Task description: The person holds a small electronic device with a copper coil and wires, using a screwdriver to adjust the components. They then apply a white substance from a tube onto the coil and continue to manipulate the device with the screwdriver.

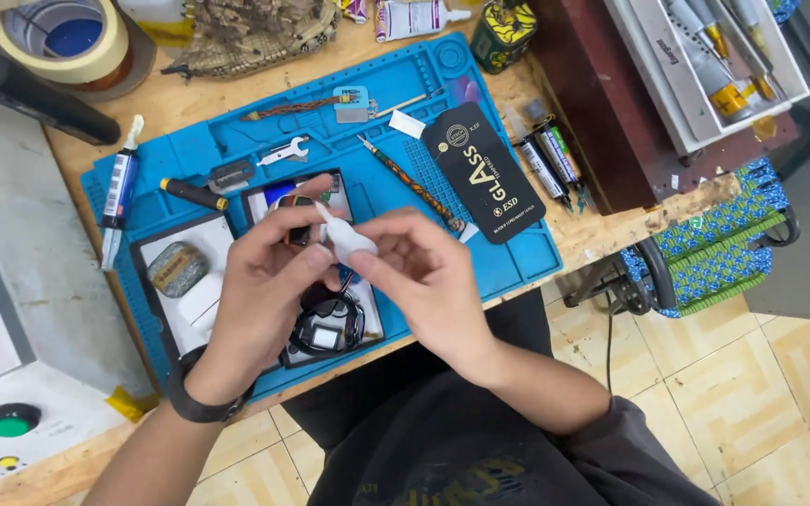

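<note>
Together, left hand (pixel 269 281) and right hand (pixel 424 276) pinch a white wipe (pixel 347 240) above the blue mat (pixel 508 253).

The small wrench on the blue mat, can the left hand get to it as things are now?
Probably not right away. The wrench lies bare on the mat just beyond the left hand, with nothing over it, but that hand and the right hand both pinch a white piece.

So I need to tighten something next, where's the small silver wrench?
In the head view the small silver wrench lies on the blue work mat, toward its far left, just above the grey blade holder and beyond the left hand.
</note>
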